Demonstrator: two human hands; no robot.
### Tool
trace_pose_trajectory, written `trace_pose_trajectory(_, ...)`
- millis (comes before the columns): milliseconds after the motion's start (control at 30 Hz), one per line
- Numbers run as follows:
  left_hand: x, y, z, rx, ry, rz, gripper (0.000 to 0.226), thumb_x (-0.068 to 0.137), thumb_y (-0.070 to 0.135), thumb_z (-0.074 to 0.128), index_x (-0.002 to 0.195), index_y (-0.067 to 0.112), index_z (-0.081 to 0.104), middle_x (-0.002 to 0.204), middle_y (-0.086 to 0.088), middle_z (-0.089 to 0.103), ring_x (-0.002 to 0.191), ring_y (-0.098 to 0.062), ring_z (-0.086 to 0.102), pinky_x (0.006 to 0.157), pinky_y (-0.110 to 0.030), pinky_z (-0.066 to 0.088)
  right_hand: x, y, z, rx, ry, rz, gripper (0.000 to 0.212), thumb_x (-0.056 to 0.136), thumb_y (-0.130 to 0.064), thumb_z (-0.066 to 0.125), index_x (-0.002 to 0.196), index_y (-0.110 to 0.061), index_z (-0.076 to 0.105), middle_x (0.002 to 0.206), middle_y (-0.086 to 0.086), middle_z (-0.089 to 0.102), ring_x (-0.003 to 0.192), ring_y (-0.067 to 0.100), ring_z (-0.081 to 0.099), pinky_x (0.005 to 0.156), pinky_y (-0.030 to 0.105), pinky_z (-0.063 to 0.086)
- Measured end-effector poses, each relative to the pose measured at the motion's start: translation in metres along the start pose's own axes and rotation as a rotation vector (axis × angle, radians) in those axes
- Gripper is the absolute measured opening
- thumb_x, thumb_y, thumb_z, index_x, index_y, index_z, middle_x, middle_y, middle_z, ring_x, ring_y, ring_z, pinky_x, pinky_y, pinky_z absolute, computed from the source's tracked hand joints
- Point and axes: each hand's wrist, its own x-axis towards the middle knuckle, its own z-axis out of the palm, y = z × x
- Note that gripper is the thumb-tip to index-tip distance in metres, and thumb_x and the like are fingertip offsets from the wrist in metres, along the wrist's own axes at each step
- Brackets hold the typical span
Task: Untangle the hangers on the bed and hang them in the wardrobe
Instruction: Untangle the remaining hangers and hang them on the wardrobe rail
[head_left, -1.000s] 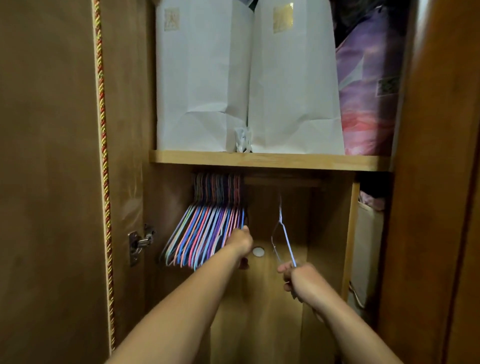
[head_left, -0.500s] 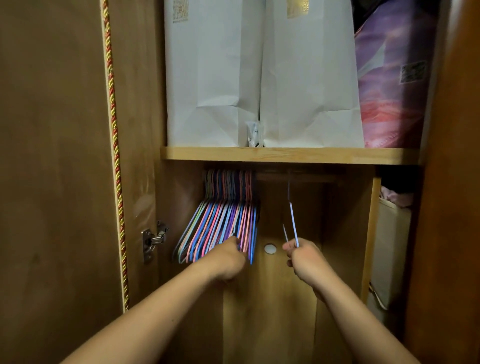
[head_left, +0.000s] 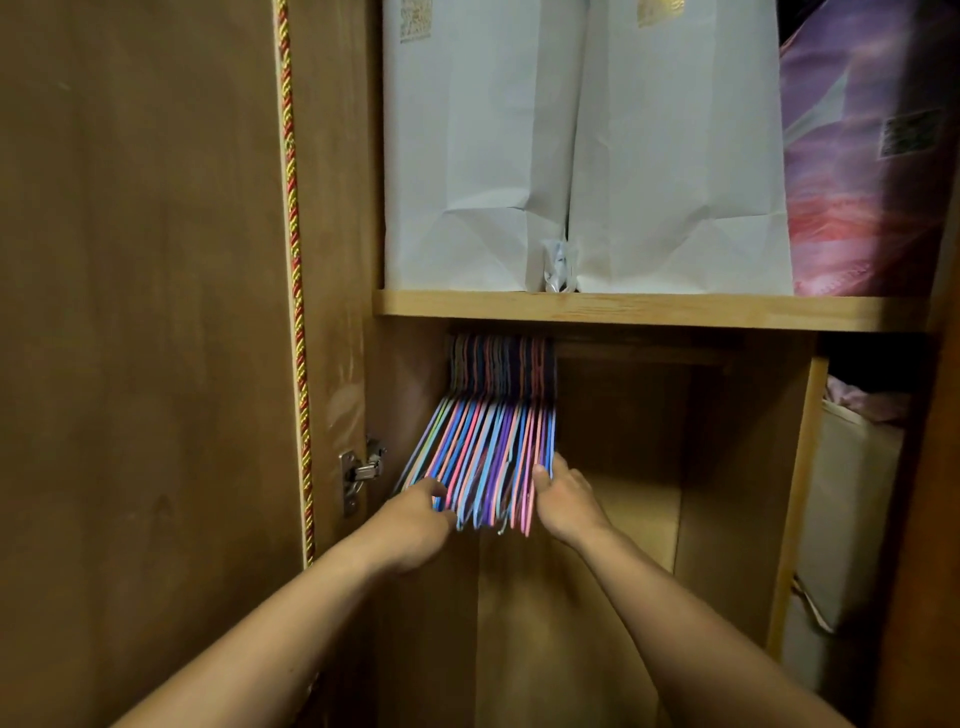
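Now squaring up the row. Hangers (head_left: 491, 457) already up on the rail under the shelf (head_left: 649, 310) inside the wardrobe (head_left: 743, 493), packed tight at the left end, lower bars fanning out toward the camera. Left hand (head_left: 415, 525) against the near-left edge of the bunch, fingers reaching into the bars, though whether curled round one or only pressing cannot be told. Right hand (head_left: 563, 499) flat against the right flank, thumb up along the outermost pink bar, fingers fairly straight and nothing clearly gripped. Probably bracketing the bunch from both sides to crowd it together and leave the rest of the rail free. No sign of the bed, nor of any hanger waiting there, so how much of the task remains cannot be judged. Up on the shelf, two white paper bags (head_left: 571, 156) side by side, a purple package (head_left: 862, 171) to their right. Door (head_left: 140, 312) swung open on the left, hinge (head_left: 358, 475) near the left hand.
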Motion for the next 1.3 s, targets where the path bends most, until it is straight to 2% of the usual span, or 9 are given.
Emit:
trace_pose_trajectory(233, -0.02, -0.008, -0.001, -0.047, 0.002, -0.018, 0.047, 0.099, 0.034, 0.055, 0.144, 0.023, 0.044, 0.121, -0.005, 0.063, 0.08, -0.009, 0.063, 0.063, -0.02, 0.047, -0.024, -0.016, -0.003, -0.134, 0.036, 0.085, 0.067, 0.101, -0.046, 0.035, 0.156, -0.015, 0.013, 0.149, 0.014, 0.033, 0.134, 0.036, 0.038, 0.108, 0.042, 0.035)
trace_pose_trajectory(333, -0.038, -0.012, 0.004, -0.089, 0.047, -0.049, 0.04, 0.101, 0.032, 0.052, 0.14, 0.025, 0.047, 0.108, 0.005, 0.061, 0.086, -0.007, 0.062, 0.071, -0.021, 0.05, -0.055, -0.031, -0.003, -0.253, 0.294, -0.171, 0.057, 0.096, -0.029, 0.05, 0.148, -0.011, 0.034, 0.141, 0.012, 0.04, 0.127, 0.034, 0.038, 0.105, 0.045, 0.037)
trace_pose_trajectory(433, -0.066, -0.026, 0.009, -0.108, 0.133, -0.096, 0.033, 0.1, 0.031, 0.053, 0.132, 0.025, 0.055, 0.104, 0.005, 0.063, 0.082, -0.007, 0.061, 0.07, -0.023, 0.05, -0.087, -0.056, 0.014, -0.131, 0.294, -0.394, 0.036, 0.089, -0.017, 0.053, 0.125, -0.012, 0.058, 0.122, 0.011, 0.054, 0.115, 0.032, 0.049, 0.098, 0.044, 0.042)
trace_pose_trajectory(533, -0.119, -0.053, 0.019, -0.185, 0.216, -0.173, 0.022, 0.1, 0.032, 0.052, 0.115, 0.024, 0.064, 0.09, 0.001, 0.067, 0.074, -0.016, 0.064, 0.073, -0.035, 0.056, -0.136, -0.08, 0.044, 0.068, 0.042, -0.468, 0.014, 0.09, -0.015, 0.051, 0.1, -0.02, 0.058, 0.109, 0.006, 0.058, 0.104, 0.027, 0.056, 0.09, 0.04, 0.045)
trace_pose_trajectory(700, -0.256, -0.104, 0.05, -0.349, 0.442, -0.45, 0.028, 0.092, 0.044, 0.052, 0.091, 0.023, 0.07, 0.081, 0.001, 0.073, 0.074, -0.022, 0.069, 0.076, -0.047, 0.058, -0.252, -0.076, 0.103, 0.173, -0.432, -0.588, 0.012, 0.093, -0.017, 0.05, 0.088, -0.027, 0.052, 0.097, 0.0, 0.059, 0.094, 0.025, 0.058, 0.078, 0.03, 0.042)
trace_pose_trajectory(867, -0.44, -0.135, 0.114, -0.474, 0.682, -0.803, 0.02, 0.101, 0.023, 0.052, 0.098, 0.011, 0.067, 0.08, -0.002, 0.067, 0.066, -0.014, 0.062, 0.051, -0.018, 0.047, -0.407, -0.048, 0.143, 0.09, -0.848, -0.736, 0.012, 0.092, -0.015, 0.049, 0.091, -0.022, 0.058, 0.094, 0.001, 0.063, 0.096, 0.026, 0.059, 0.08, 0.034, 0.047)
trace_pose_trajectory(1000, -0.601, -0.138, 0.165, -0.617, 0.919, -1.067, 0.019, 0.102, 0.027, 0.047, 0.095, 0.018, 0.062, 0.076, 0.002, 0.066, 0.057, -0.013, 0.06, 0.052, -0.024, 0.041, -0.545, -0.044, 0.151, -0.053, -1.144, -0.917, 0.014, 0.095, -0.023, 0.045, 0.094, -0.028, 0.058, 0.104, 0.0, 0.063, 0.095, 0.025, 0.058, 0.074, 0.03, 0.044)
trace_pose_trajectory(1133, -0.775, -0.094, 0.223, -0.767, 1.359, -1.243, 0.018, 0.102, 0.018, 0.049, 0.09, 0.014, 0.062, 0.078, -0.005, 0.062, 0.057, -0.016, 0.054, 0.05, -0.022, 0.035, -0.705, -0.047, 0.125, -0.137, -1.407, -1.187, 0.018, 0.098, -0.023, 0.041, 0.097, -0.031, 0.058, 0.102, -0.002, 0.061, 0.088, 0.022, 0.058, 0.063, 0.03, 0.042)
trace_pose_trajectory(1300, -0.927, -0.043, 0.326, -0.925, 1.693, -1.459, 0.014, 0.099, 0.02, 0.052, 0.098, 0.012, 0.064, 0.08, -0.004, 0.067, 0.06, -0.017, 0.061, 0.055, -0.024, 0.04, -0.87, -0.022, 0.081, -0.206, -1.641, -1.436, 0.018, 0.095, -0.022, 0.043, 0.1, -0.023, 0.06, 0.102, 0.002, 0.065, 0.096, 0.029, 0.061, 0.077, 0.036, 0.049)
